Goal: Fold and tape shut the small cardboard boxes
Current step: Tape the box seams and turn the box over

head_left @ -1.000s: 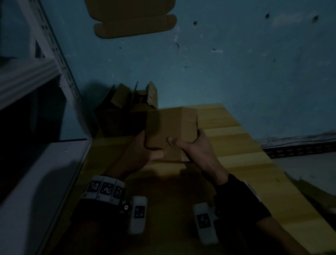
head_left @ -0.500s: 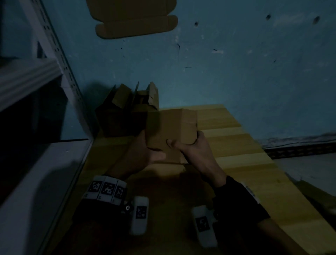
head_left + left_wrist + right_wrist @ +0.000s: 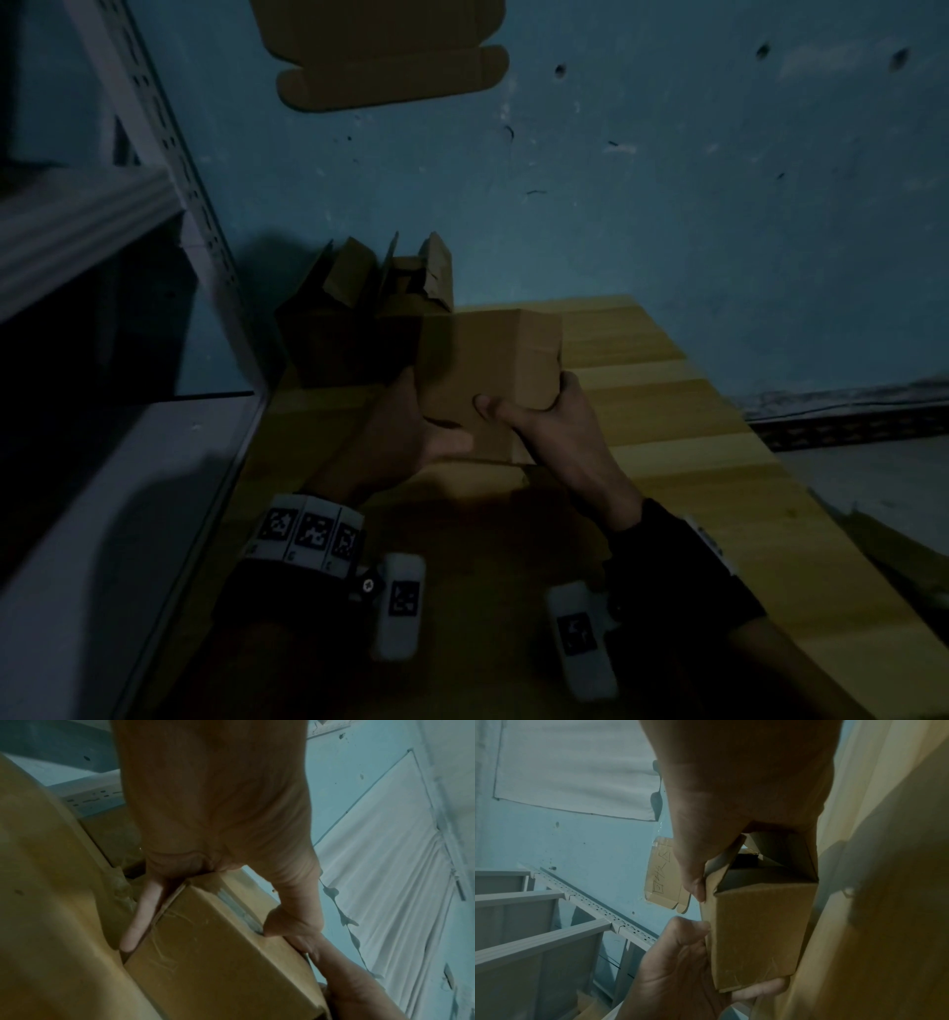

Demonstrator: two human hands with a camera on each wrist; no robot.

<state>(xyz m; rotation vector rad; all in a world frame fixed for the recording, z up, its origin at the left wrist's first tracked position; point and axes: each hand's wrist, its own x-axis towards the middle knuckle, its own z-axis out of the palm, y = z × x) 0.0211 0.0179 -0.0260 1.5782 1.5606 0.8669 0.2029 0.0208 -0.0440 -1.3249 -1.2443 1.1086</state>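
A wooden table (image 3: 693,437) of pale planks meets a blue wall (image 3: 667,205) (scuffed and spotted). A grey metal shelving rack (image 3: 154,128) stands at its left, and a white cloth (image 3: 572,764) hangs on the wall.

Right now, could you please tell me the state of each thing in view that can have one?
Held box: off the table, one end's flaps still open, tape on one face.
Left hand: grips the held box.
Right hand: grips the held box, thumb on its near face.
Back boxes: on the table by the wall, flaps standing open.
Flat cardboard: unfolded, against the wall.
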